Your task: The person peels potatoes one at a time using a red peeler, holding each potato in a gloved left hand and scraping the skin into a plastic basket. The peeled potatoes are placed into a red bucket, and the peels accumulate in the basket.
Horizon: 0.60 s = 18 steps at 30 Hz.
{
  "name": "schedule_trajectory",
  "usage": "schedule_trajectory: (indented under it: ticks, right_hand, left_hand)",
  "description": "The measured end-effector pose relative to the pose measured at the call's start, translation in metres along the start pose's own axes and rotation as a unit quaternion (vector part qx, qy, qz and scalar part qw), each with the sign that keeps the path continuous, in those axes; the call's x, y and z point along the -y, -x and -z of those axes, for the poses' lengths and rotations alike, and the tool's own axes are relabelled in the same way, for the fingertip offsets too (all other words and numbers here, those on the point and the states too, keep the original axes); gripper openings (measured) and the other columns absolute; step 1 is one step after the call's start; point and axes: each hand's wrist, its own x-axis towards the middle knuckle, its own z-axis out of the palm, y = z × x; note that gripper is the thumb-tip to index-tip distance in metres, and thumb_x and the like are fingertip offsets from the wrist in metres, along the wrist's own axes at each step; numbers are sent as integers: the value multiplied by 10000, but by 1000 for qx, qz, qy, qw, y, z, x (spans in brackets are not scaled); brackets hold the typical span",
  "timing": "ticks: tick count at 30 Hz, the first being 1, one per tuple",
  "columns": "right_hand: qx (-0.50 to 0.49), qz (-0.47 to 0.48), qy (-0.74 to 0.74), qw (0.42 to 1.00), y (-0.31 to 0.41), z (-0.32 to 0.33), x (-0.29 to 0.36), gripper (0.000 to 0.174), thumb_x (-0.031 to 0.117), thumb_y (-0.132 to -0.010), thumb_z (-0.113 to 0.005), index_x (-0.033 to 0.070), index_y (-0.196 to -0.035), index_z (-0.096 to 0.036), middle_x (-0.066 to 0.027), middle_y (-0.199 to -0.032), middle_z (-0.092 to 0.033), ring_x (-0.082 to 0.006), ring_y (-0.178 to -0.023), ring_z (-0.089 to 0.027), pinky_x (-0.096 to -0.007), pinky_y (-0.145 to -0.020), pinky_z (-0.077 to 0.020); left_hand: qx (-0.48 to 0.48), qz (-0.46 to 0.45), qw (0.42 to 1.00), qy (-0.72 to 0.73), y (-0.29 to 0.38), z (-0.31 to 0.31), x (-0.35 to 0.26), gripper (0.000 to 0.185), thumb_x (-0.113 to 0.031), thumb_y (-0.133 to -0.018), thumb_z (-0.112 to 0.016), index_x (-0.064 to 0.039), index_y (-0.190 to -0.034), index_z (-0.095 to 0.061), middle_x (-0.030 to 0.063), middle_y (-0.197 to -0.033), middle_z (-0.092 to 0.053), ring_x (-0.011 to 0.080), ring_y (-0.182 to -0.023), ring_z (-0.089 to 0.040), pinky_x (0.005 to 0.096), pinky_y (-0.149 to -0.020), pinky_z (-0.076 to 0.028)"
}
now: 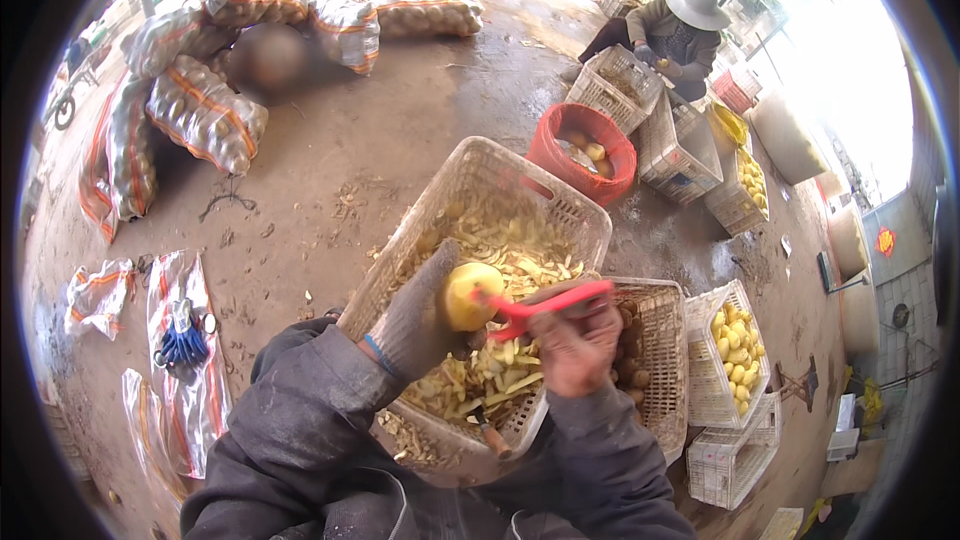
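My left hand [421, 315], in a grey knitted glove, holds a peeled yellow potato [472, 295] above a plastic crate [360, 292] of peelings. My bare right hand [576, 341] grips a red-handled peeler [551, 304], its front end blurred against the potato's right side. Long pale potato peelings [510, 371] lie heaped in the crate below both hands. A knife with a wooden handle [495, 441] rests at the crate's near edge. Just right of my right hand, another crate [664, 360] holds brown unpeeled potatoes [634, 375].
Crates of peeled potatoes [736, 349] stand at right. A red tub [544, 139] and more crates [679, 157] are ahead, where a co-worker [679, 37] sits in a hat. Mesh sacks [206, 116] lie at upper left; blue gloves [181, 337] lie on plastic sacking [196, 405] at left.
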Motion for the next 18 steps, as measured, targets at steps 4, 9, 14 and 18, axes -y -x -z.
schedule_trajectory:
  ticks: [4,9,14,18]
  right_hand:
    - [-4,-71,46,996,-8,0,4,152,-21,-981,-763,18,-1096,-671,-128,-1037,-764,-193,-917,-745,-337,-839,-622]
    - [-111,24,-2,994,-41,35,19,82,34,-1019,-722,42,-1033,-641,-140,-1015,-760,-251,-872,-766,-416,-823,-647]
    - [-62,-17,-27,998,-9,0,12,185,0,-975,-767,23,-1121,-655,-112,-998,-765,-195,-820,-737,-316,-684,-603]
    - [-38,-60,-5,997,-8,-13,1,189,22,-974,-790,34,-1121,-673,-77,-961,-750,-152,-792,-705,-299,-660,-571]
  left_hand:
    - [-77,-297,905,-294,-2,7,28,534,-577,-1103,-482,-92,-1259,-639,111,-1018,-749,208,-794,-708,310,-547,-506]
    - [-49,10,998,27,24,-22,-21,514,-561,-1098,-518,-83,-1240,-644,105,-990,-737,213,-767,-710,305,-537,-492]
    - [-32,6,999,4,11,-13,-9,569,-598,-1100,-488,-67,-1123,-689,71,-845,-712,173,-605,-646,303,-513,-470]
    - [-54,-30,993,-105,13,-18,-6,544,-552,-1113,-455,-56,-1123,-678,68,-841,-697,158,-593,-637,295,-513,-467]
